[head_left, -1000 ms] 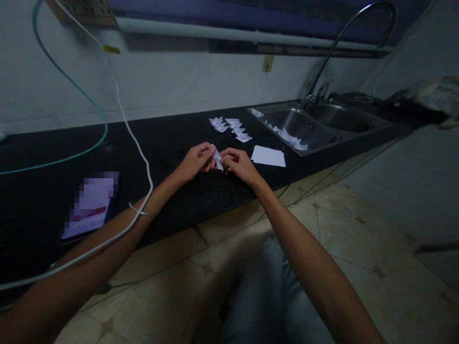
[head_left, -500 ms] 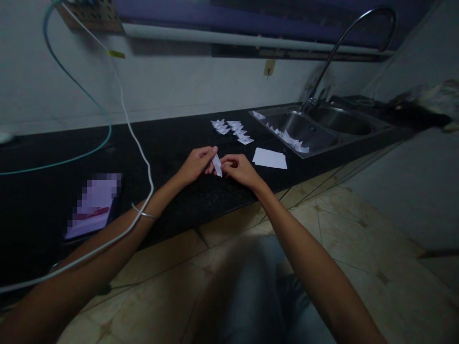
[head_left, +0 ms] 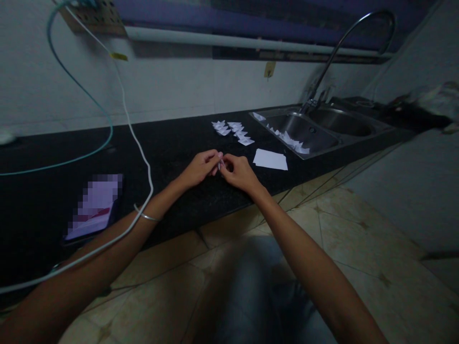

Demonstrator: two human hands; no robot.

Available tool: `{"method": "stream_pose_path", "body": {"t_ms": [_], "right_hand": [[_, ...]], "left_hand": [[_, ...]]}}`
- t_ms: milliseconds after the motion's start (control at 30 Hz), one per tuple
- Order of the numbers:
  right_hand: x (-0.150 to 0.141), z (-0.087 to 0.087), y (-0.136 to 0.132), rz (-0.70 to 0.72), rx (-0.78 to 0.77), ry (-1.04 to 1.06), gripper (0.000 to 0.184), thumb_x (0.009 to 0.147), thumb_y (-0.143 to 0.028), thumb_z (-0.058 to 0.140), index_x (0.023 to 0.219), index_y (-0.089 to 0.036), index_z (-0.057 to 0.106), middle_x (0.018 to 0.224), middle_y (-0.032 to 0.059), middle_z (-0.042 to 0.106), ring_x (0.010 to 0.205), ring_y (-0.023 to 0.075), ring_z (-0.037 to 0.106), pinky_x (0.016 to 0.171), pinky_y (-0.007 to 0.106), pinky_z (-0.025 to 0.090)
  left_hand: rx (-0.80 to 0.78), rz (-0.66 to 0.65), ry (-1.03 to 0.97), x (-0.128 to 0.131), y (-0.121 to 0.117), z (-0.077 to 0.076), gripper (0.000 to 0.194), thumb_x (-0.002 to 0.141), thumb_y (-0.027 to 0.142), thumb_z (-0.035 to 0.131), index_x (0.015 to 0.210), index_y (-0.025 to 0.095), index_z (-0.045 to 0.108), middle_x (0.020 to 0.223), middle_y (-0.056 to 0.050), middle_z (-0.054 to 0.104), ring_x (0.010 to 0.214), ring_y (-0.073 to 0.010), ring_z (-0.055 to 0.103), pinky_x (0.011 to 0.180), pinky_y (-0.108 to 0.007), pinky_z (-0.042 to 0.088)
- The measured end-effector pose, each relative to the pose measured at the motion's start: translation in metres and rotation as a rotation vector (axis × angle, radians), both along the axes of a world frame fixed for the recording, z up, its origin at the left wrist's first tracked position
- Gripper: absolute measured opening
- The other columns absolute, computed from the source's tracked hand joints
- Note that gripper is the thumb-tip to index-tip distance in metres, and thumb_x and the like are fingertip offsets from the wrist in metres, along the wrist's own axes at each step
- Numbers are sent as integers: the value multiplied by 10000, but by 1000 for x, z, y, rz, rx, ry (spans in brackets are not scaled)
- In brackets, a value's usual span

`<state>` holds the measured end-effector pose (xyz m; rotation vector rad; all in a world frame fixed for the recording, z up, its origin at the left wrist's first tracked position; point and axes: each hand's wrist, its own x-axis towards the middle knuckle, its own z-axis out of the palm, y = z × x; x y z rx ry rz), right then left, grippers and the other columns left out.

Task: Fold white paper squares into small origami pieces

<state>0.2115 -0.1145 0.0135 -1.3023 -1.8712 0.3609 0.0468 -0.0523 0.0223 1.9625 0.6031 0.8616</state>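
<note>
Between my fingertips, over the front of the dark counter, is a small folded piece of white paper (head_left: 219, 166), mostly hidden and seen nearly edge-on. My left hand (head_left: 201, 168) pinches it from the left, thumb on top. From the right, my right hand (head_left: 239, 172) closes thumb and forefinger on the same paper. A stack of white paper sheets (head_left: 270, 159) lies just right of my right hand. Beyond my hands, several folded paper pieces (head_left: 238, 131) lie in two overlapping rows.
More folded papers (head_left: 292, 142) line the near edge of the steel sink (head_left: 337, 143), under a tall curved faucet (head_left: 335, 48). A phone (head_left: 95, 208) lies at left. A white cable (head_left: 141, 153) crosses over my left forearm; a green cable (head_left: 82, 91) hangs by the wall.
The folded paper has turned and sunk between my fingers, so much less of it shows. My two hands have drawn closer together, with the fingertips now meeting.
</note>
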Motion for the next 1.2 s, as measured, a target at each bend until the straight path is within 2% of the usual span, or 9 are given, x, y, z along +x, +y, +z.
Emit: {"method": "stream_pose_path", "body": {"t_ms": [133, 300, 367, 467, 567, 733, 933, 1100, 1200], "right_hand": [[0, 0, -2, -52, 69, -36, 266, 989, -343, 492, 889, -186, 682, 779, 51, 683, 690, 168, 578, 699, 302, 392], [-1, -1, -5, -112, 217, -50, 238, 987, -333, 504, 960, -193, 695, 917, 85, 699, 851, 215, 597, 796, 342, 418], [0, -1, -5, -100, 236, -39, 203, 974, -314, 519, 962, -203, 689, 934, 81, 690, 895, 222, 589, 828, 352, 426], [0, 1, -4, -93, 202, -58, 115, 907, -210, 555, 943, -210, 664, 954, 70, 659, 909, 222, 571, 813, 348, 434], [-1, 3, -4, -111, 158, -72, 125, 843, -156, 574, 941, -204, 633, 984, 73, 631, 887, 218, 558, 767, 338, 426], [-3, 5, -5, -156, 115, -81, 80, 851, -215, 596, 930, -210, 590, 837, 41, 599, 756, 199, 519, 686, 325, 373], [-1, 4, -8, -232, 125, -43, 74, 835, -170, 574, 892, -218, 574, 731, 14, 536, 695, 189, 493, 660, 317, 330], [0, 4, -7, -121, 82, 33, 108, 835, -191, 575, 938, -210, 598, 715, -2, 551, 679, 171, 506, 665, 308, 369], [4, 1, -1, -1, 53, 228, 151, 862, -215, 532, 985, -202, 618, 752, -6, 569, 672, 148, 515, 651, 290, 399]], "left_hand": [[-123, 80, -85, 2, 3, -2, 413, 894, 606, 594, 894, 194, 571, 570, 51, 516, 452, -76, 428, 423, -179, 302], [-269, -99, 48, 0, 4, 1, 647, 928, 733, 374, 745, 162, 617, 625, -27, 600, 486, -89, 491, 433, -195, 334], [-277, -141, 77, -2, 3, 5, 667, 919, 743, 369, 733, 157, 627, 645, -46, 633, 490, -94, 504, 428, -199, 321], [-261, -171, 88, -4, 0, 10, 569, 876, 694, 512, 756, 152, 637, 667, -44, 651, 521, -100, 529, 449, -198, 329], [-241, -190, 82, -4, -1, 11, 465, 836, 611, 622, 760, 152, 628, 673, -26, 635, 551, -102, 540, 471, -193, 341], [-258, -162, 90, -5, 2, 7, 368, 852, 528, 638, 800, 164, 646, 687, -6, 593, 579, -100, 537, 492, -189, 366], [-267, -106, 97, -8, 4, 6, 332, 841, 512, 660, 824, 181, 686, 659, 2, 561, 532, -98, 485, 442, -193, 298], [-250, -121, 142, -12, 7, 6, 368, 820, 533, 683, 814, 165, 694, 676, -15, 606, 552, -106, 523, 467, -202, 339], [-263, -108, 148, -14, 11, 5, 398, 816, 550, 686, 830, 152, 687, 676, -18, 610, 541, -99, 517, 463, -197, 329]]}}
